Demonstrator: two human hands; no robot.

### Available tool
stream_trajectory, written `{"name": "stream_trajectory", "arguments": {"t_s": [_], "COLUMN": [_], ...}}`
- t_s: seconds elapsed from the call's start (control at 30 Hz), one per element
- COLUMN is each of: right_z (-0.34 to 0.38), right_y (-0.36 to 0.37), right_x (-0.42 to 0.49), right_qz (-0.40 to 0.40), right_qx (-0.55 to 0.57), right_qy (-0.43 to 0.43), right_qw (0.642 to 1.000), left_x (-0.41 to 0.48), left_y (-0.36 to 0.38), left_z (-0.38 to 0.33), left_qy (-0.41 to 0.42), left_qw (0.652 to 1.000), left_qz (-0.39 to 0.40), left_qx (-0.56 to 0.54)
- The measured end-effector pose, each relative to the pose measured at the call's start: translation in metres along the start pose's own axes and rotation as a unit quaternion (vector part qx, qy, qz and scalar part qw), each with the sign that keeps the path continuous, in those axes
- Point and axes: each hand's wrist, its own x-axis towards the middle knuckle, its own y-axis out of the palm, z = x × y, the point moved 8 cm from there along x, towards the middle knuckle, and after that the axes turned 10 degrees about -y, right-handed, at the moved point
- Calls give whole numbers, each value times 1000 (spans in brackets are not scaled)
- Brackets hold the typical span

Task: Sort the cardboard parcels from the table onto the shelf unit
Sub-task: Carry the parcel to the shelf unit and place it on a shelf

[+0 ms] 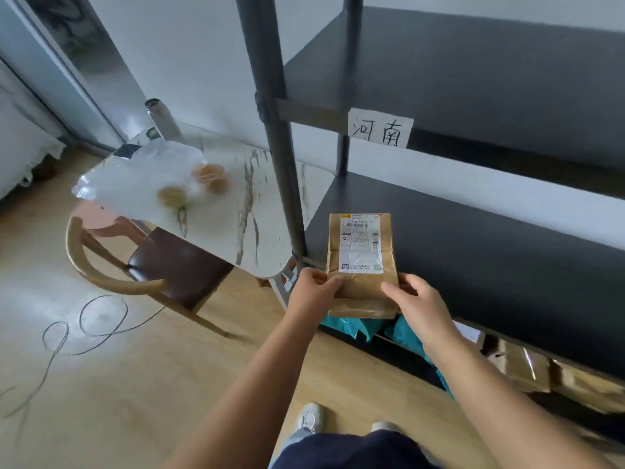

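A flat brown cardboard parcel (358, 296) with a white shipping label lies over the front left corner of the middle dark shelf (473, 258), its near end sticking out past the shelf edge. My left hand (314, 289) grips the parcel's near left side and my right hand (416, 299) grips its near right side. The shelf unit has grey metal posts (280, 137) and an upper dark shelf (456, 69) bearing a white paper label with handwritten characters (380, 127).
A white marble-look table (230, 204) stands left of the shelf with a clear plastic bag (135, 177), round brownish items and a metal bottle (162, 120). A wooden chair (145, 269) sits under it. Cables lie on the wood floor. Teal bags (409, 333) and brown parcels (541, 370) fill the bottom shelf.
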Motion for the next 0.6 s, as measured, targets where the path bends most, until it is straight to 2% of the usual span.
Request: {"name": "stream_trajectory", "arguments": {"t_s": [0.2,0.43,0.6], "right_z": [0,-6,6], "right_y": [12,13,6], "right_x": [-10,-4,15], "right_qz": [-78,-107,-119], "right_qx": [21,4,-10], "right_qy": [35,61,48], "right_qw": [996,992,992], "left_x": [19,27,36], "left_y": [-11,-6,-1], "left_z": [-12,-27,-48], "left_qy": [24,50,80], "left_qw": [998,996,993], "left_qz": [41,52,44], "left_qx": [41,51,79]}}
